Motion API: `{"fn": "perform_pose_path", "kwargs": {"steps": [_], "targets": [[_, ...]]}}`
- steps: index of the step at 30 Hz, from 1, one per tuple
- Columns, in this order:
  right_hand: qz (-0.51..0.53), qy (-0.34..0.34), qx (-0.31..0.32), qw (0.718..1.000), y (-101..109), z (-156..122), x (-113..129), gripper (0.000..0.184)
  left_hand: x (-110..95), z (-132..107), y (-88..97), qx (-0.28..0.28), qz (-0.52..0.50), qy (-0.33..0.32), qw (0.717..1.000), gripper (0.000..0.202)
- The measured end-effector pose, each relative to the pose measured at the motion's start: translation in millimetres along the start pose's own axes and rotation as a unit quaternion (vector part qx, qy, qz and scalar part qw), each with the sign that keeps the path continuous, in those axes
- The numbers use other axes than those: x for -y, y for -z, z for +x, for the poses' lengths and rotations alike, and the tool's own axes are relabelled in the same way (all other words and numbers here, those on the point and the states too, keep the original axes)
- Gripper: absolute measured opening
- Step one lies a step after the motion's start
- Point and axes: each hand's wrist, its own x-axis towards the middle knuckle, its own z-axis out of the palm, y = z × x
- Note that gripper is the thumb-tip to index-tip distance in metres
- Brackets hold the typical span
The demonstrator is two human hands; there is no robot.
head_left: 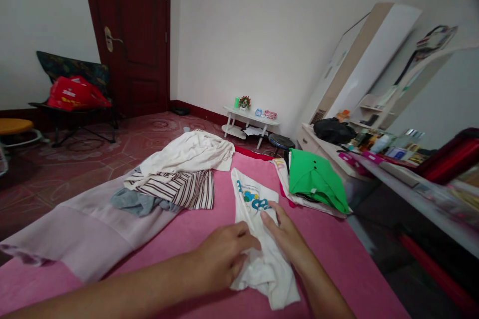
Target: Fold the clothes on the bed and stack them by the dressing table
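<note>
A white T-shirt [262, 269] with a blue and green print lies partly folded on the pink bed cover [202, 244] in front of me. My left hand [226, 254] has its fingers curled at the shirt's left edge, gripping the cloth; its fingertips are partly hidden. On the opposite side, my right hand [286, 234] holds the right edge, with the thumb on top near the print. The lower end of the shirt is bunched and wrinkled.
To the left lie a white garment [190, 152], a striped garment [187, 189], a grey cloth [138, 202] and a pale pink garment [101, 229]. A stack topped by a green shirt [316, 177] sits at right, beside a cluttered dresser [325, 154].
</note>
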Motion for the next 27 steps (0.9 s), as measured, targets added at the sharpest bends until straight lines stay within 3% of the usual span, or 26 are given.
{"fn": "perform_pose_path", "kwargs": {"steps": [3,5,7,10,12,15,17,20,22,25,27], "targets": [[-0.109,0.004,0.068,0.992,-3,5,27,0.052,-8,11,-32.5,0.058,0.019,-0.044,0.997,0.054],[-0.214,0.001,0.083,0.973,-11,6,35,0.051,-8,16,-55.6,0.063,0.036,-0.069,0.995,0.069],[-0.272,0.001,0.067,0.960,-23,6,33,0.042,-8,18,-68.5,0.055,0.023,-0.111,0.992,0.061],[-0.208,0.024,0.013,0.978,-34,5,19,0.023,-10,17,-60.8,0.029,-0.093,-0.165,0.981,0.035],[-0.133,0.057,-0.027,0.989,-29,8,11,0.020,-10,15,-45.6,-0.053,-0.178,-0.141,0.972,0.027],[-0.102,0.110,-0.102,0.983,11,28,11,0.024,4,16,-30.5,-0.209,-0.219,-0.040,0.952,0.023],[-0.147,0.119,-0.155,0.970,55,56,18,0.029,20,21,-32.5,-0.245,-0.216,0.014,0.945,0.021],[-0.286,0.107,-0.235,0.923,127,117,28,0.035,44,32,-48.7,-0.226,-0.259,0.080,0.936,0.027],[-0.375,0.091,-0.254,0.887,165,159,30,0.037,56,38,-60.2,-0.206,-0.295,0.115,0.926,0.036],[-0.452,0.070,-0.250,0.854,197,209,19,0.041,66,42,-70.6,-0.197,-0.312,0.137,0.919,0.042],[-0.455,0.048,-0.238,0.857,200,230,1,0.042,71,41,-73.5,-0.196,-0.310,0.135,0.920,0.042]]}}
